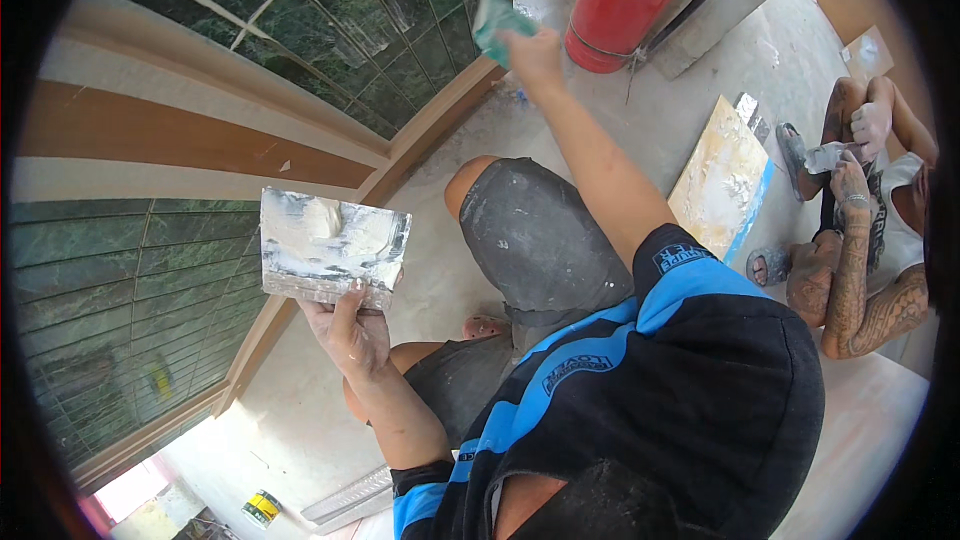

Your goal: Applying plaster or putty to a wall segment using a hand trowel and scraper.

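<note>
My left hand is shut on the lower edge of a wide flat metal blade smeared with white putty, held up in front of my knee. My right hand reaches far forward, shut on a teal-handled putty knife. The knife's tip meets the dark green tiled wall near its lower edge; the blade itself is hard to make out. I kneel on a pale dusty floor in grey shorts and a blue-and-black shirt.
A red cylinder stands on the floor just right of my right hand. A board caked with putty lies to the right. Beyond it another person sits holding a small tool. Brown wooden trim frames the tiles. A small can stands at lower left.
</note>
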{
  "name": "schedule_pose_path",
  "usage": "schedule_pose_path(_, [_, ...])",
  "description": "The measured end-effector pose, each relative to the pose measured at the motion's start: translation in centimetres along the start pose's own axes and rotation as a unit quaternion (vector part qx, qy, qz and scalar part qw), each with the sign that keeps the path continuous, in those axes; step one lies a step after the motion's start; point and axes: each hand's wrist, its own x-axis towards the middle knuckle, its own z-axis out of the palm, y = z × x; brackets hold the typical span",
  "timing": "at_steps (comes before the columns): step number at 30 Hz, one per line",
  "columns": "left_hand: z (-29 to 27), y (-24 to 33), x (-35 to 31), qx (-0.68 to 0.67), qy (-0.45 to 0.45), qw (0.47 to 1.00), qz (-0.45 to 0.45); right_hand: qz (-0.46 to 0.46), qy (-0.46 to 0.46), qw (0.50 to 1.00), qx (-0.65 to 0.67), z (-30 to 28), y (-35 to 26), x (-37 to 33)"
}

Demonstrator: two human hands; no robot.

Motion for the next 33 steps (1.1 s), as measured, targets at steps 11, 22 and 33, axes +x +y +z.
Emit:
schedule_pose_path(11, [0.2, -0.4, 0.0, -0.002, 0.003, 1.000, -0.010, 0.049, 0.073, 0.920, 0.382, 2.2, -11.4, 5.9])
schedule_pose_path(22, [0.6, -0.1, -0.5, 0.008, -0.013, 0.999, 0.031, -0.029, -0.076, 0.931, 0.355, -1.5, -11.1, 0.5])
schedule_pose_path(33, [0.1, 0.0, -0.6, 0.007, 0.020, 1.000, 0.015, 0.065, -0.057, 0.991, 0.100, 4.1, 2.7, -1.9])
